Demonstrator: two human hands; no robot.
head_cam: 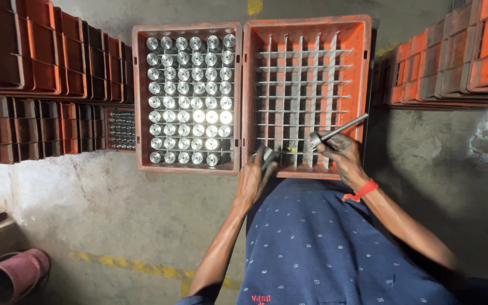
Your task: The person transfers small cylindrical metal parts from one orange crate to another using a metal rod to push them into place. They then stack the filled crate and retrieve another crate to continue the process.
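A rough grey concrete floor (103, 203), stained and patchy, with a worn yellow painted line (136, 265) across it, carries two orange plastic crates set side by side and touching. The left crate (139, 101) is scuffed and grimy and is packed with shiny round metal parts (190, 101), standing on end in six columns and about nine rows, their flat tops catching the light. The right crate (362, 68) holds a grid of thin pale dividers (303, 85) that makes small square cells, nearly all of them bare. The right hand (340, 155), with a red band (361, 191) on its wrist, is closed around a long slim metal rod (337, 131) with a wider flanged end, held slanting over the near right corner of the grid. The left hand (252, 181) rests at the near edge between the two crates, fingers curled around a dark metal piece (266, 157); what it is cannot be told. Stacks of more orange crates (40, 62) stand on edge to the left, and another stack (458, 56) lies to the right. A dull pink boot (15, 274) sits in the lower left corner. The person wears a navy shirt (323, 248) with small white dots.
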